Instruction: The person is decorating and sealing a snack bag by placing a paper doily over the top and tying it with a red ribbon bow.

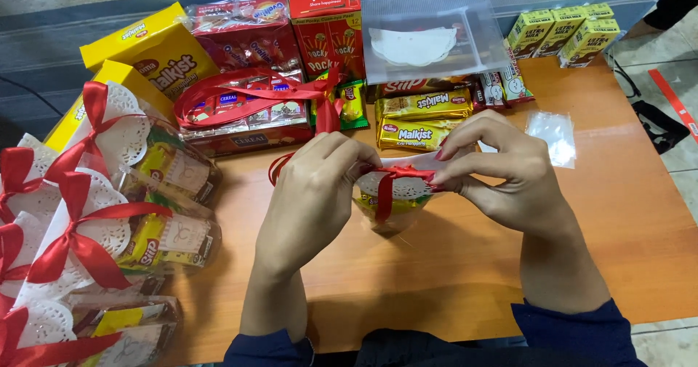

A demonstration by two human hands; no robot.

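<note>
A small clear snack bag (392,211) with a white paper doily top stands on the wooden table (625,214) in front of me. A red ribbon (385,192) wraps around its neck. My left hand (313,192) pinches the ribbon on the bag's left side. On the right side, my right hand (502,171) pinches the ribbon's other end at the knot. A loop of loose ribbon (278,165) trails behind my left hand.
Several finished bags with red bows (94,222) lie at the left. Yellow biscuit boxes (156,51), red snack boxes (327,33), a ribbon coil (240,94), wafer packs (422,120), a clear bag of doilies (429,40), small drink cartons (567,33) and a loose plastic bag (552,134) line the back.
</note>
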